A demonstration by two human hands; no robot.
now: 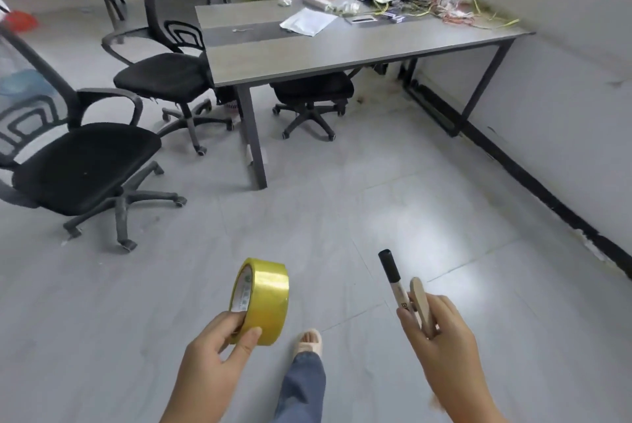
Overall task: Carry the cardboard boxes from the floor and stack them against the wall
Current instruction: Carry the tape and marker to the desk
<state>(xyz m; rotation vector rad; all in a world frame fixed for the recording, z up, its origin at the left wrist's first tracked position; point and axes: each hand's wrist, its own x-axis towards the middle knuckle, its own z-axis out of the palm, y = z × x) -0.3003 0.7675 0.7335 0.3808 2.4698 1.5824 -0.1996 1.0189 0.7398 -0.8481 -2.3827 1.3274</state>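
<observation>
Left hand (212,351) fingers clamped on tape (261,299) at 6 o'clock; right hand (441,344) grips marker (393,279) and wooden stick (421,303) at 5.

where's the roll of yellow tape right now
In the head view the yellow tape roll is low and centre-left, held in the left hand above the grey floor, left of the marker in the right hand.

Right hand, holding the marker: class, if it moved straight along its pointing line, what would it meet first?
Probably nothing near: past the right hand lies bare floor, then perhaps the table; depth is unclear.
</observation>
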